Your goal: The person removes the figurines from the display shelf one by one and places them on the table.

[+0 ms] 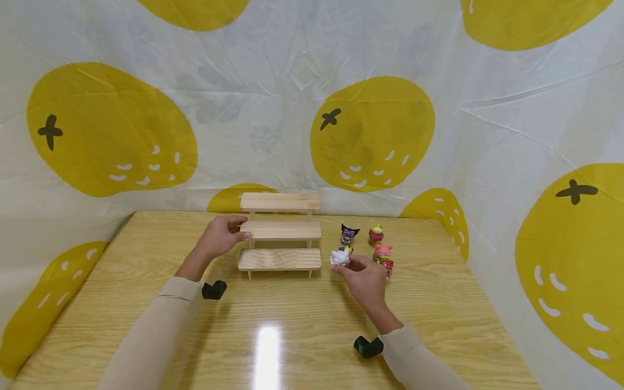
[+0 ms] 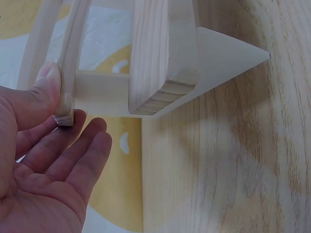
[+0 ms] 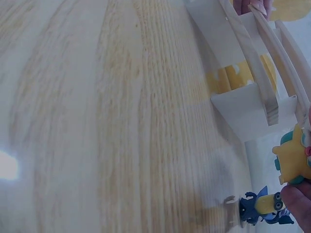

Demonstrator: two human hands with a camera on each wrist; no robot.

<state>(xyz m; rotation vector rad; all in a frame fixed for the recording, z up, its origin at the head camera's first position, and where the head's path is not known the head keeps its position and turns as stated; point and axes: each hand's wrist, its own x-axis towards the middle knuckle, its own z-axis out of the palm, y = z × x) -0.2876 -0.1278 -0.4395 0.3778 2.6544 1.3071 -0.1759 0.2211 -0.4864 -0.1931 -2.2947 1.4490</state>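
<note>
A three-tier wooden display stand (image 1: 280, 230) stands at the back of the table. My left hand (image 1: 220, 236) pinches the left end of its middle board (image 2: 68, 82), thumb on one face and a finger on the other. In my right hand (image 1: 369, 280) is a small toy figure (image 1: 340, 257), held between thumb and fingers right of the lowest board. Its back looks white in the head view; the side in the right wrist view is yellow and teal. Just behind it is a yellow-and-blue figure (image 3: 267, 205), partly hidden in the head view.
Behind and right of my right hand stand a black-eared figure (image 1: 348, 234), a red-and-yellow figure (image 1: 376, 234), a pink figure (image 1: 382, 253) and a red figure (image 1: 388, 267). A fruit-print cloth (image 1: 253, 130) hangs behind the wooden table (image 1: 312, 336).
</note>
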